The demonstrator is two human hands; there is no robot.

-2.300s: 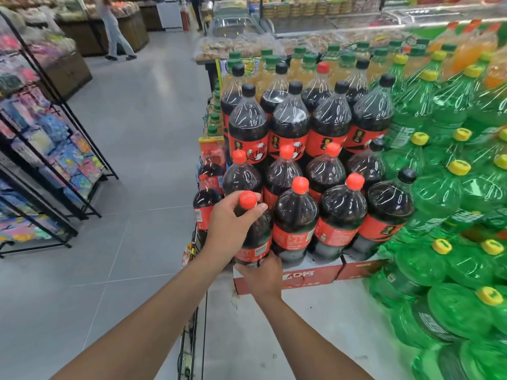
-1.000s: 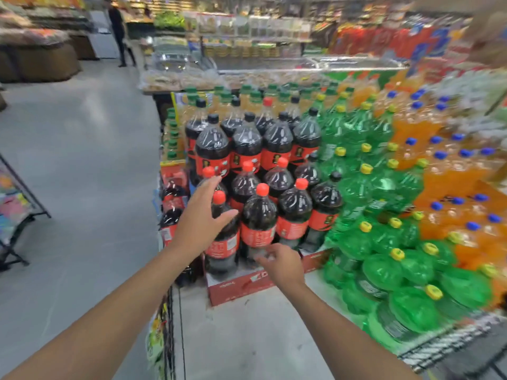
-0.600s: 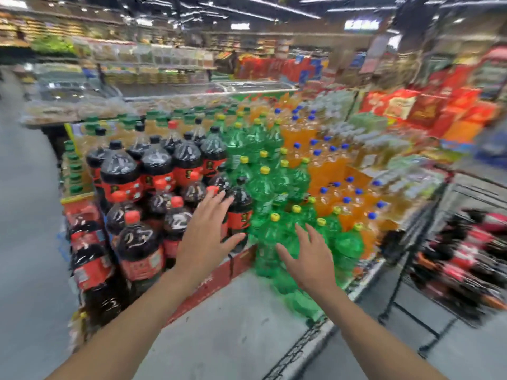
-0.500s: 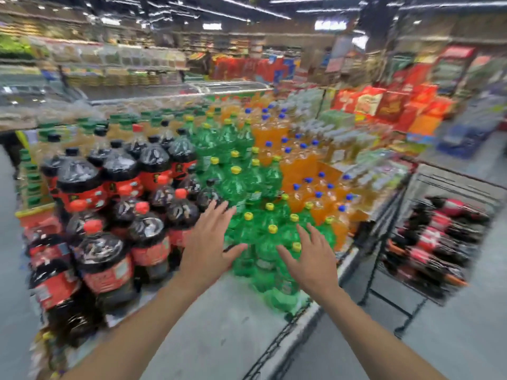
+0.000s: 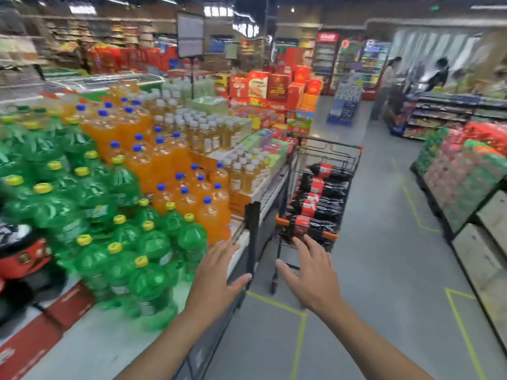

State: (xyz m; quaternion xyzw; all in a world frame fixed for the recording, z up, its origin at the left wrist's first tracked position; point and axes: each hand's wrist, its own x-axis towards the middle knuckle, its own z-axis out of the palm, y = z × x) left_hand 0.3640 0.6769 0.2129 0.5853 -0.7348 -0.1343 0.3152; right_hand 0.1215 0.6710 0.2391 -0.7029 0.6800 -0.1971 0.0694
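Both grips are released: left hand [image 5: 216, 278] and right hand [image 5: 312, 275] reach empty toward the cart [image 5: 329, 145]. The next move likely calls for clasping the nearest cola bottle [image 5: 315, 229].

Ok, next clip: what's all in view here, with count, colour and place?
cart: one, black with orange corners, aisle ahead
cola bottles: several, dark with red labels, in the cart
green bottles: many, yellow caps, display at left
orange bottles: many, blue caps, behind the green
pale bottles: many, yellowish, white caps, further along
red boxes: a stack, display's far end
people: two, far right by shelves
left hand: open, over the display's edge
right hand: open, held out toward the cart
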